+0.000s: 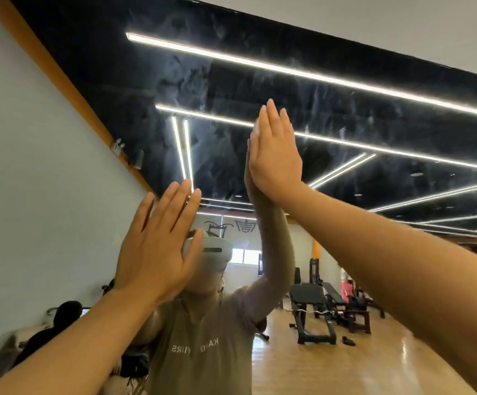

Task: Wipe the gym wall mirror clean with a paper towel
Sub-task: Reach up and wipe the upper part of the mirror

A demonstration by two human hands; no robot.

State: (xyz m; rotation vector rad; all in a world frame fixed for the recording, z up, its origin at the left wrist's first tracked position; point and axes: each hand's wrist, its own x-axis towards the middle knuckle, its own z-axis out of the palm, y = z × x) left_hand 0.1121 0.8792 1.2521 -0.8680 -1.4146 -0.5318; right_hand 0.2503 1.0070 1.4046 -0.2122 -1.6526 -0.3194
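Both hands are up flat on the mirror [345,115], fingers straight and close together. Left hand [157,246] sits lower, right hand [277,155] higher, pressing on what looks like a sliver of paper towel [255,129] peeking past its fingers, mostly hidden so hard to be sure. Looks mid-wipe; hazy smears higher up probably need a sweep next. Reflected weight bench [314,309] sits far back.

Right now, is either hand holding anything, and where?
Left hand: nothing, fingers straight. Right hand: flat against the mirror, a white sliver, likely the paper towel, pressed under its fingers.
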